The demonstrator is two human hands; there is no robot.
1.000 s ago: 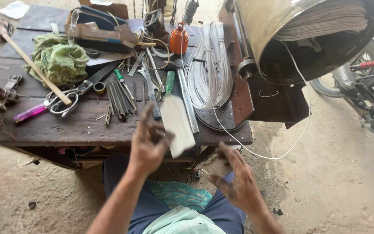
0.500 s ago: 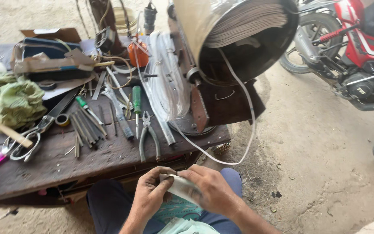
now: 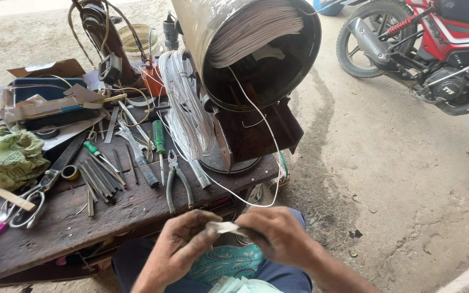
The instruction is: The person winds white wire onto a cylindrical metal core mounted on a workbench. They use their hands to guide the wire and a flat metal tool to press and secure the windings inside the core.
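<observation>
Both hands pinching a small pale strip, low over the lap, at the near edge of a cluttered wooden bench.

Red motorcycle [image 3: 435,49] parked right, on bare ground. Large metal drum [image 3: 245,43] lies on its side on the wooden bench [image 3: 55,233], pale windings inside; a thin wire [image 3: 270,135] loops down from it. Coil of white wire [image 3: 188,108] just beside the drum. Green cloth [image 3: 6,157] at bench's left end; scissors [image 3: 33,198], pliers [image 3: 177,182], green-handled screwdriver [image 3: 159,144] between. Left hand [image 3: 183,244] and right hand [image 3: 280,233] nearly touching, fingers pressed on the pale strip [image 3: 223,227] held between them.
</observation>
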